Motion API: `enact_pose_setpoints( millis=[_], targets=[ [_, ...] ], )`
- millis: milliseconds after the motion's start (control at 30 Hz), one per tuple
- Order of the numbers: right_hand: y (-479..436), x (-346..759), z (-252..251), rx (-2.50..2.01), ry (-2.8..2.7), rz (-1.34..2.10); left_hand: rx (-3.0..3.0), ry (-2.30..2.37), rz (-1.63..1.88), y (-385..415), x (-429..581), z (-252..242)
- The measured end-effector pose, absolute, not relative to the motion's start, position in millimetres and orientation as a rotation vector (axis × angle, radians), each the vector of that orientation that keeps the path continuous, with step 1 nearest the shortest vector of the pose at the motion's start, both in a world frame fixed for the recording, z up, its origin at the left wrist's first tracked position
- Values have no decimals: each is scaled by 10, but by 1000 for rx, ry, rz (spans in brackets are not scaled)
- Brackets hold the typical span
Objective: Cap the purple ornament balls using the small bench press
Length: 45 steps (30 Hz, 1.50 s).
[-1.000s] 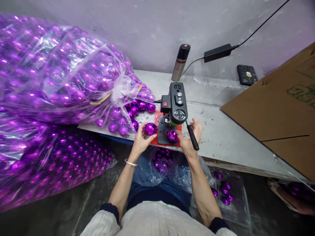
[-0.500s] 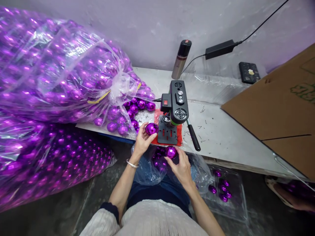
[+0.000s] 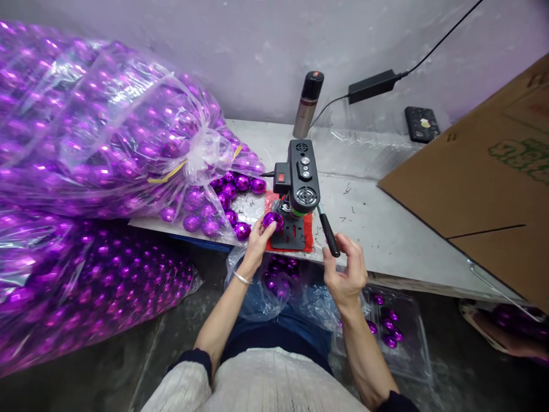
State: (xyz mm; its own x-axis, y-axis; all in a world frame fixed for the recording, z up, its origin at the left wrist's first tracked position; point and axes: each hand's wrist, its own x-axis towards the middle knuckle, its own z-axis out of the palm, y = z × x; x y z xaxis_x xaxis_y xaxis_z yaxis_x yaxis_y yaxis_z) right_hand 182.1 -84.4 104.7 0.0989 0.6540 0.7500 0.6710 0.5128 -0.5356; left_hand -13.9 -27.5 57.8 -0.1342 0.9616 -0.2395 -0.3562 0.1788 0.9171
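Note:
My left hand pinches a shiny purple faceted ball between thumb and fingers. It holds the ball over the left part of the slotted black base plate of a small bench machine that looks like a drill press. Beside the machine, my right hand has thumb and fingers apart around the end of the black lever handle; no firm grip on it shows. Loose purple balls lie on the table to the left of my left hand. A red sheet is under the base plate.
Big clear bags of purple balls fill the left. An open plastic bag with balls hangs at my lap. A clear tray stands low on the right. A cardboard box, spray can and power adapter are around the table.
My right hand has let go of a purple ball and moved up and right to the lever handle. My left hand has carried its ball rightward over the base plate.

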Motion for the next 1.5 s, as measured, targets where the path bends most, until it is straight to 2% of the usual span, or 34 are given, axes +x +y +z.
enact_pose_setpoints(
  millis=[333,633,933,1500],
  targets=[
    [-759,1688,1292,-1106,-1574,-86,1346,1613,1290,-157,36,235],
    [-778,1728,1262,-1059,-1604,-81,1723,1488,1225,-108,58,194],
    [-540,1629,1557,-903,-1795,-74,1773,1385,1252,-70,7,109],
    [-326,1525,860,-803,-1646,-95,1764,1338,1271,-110,3,110]
  ],
)
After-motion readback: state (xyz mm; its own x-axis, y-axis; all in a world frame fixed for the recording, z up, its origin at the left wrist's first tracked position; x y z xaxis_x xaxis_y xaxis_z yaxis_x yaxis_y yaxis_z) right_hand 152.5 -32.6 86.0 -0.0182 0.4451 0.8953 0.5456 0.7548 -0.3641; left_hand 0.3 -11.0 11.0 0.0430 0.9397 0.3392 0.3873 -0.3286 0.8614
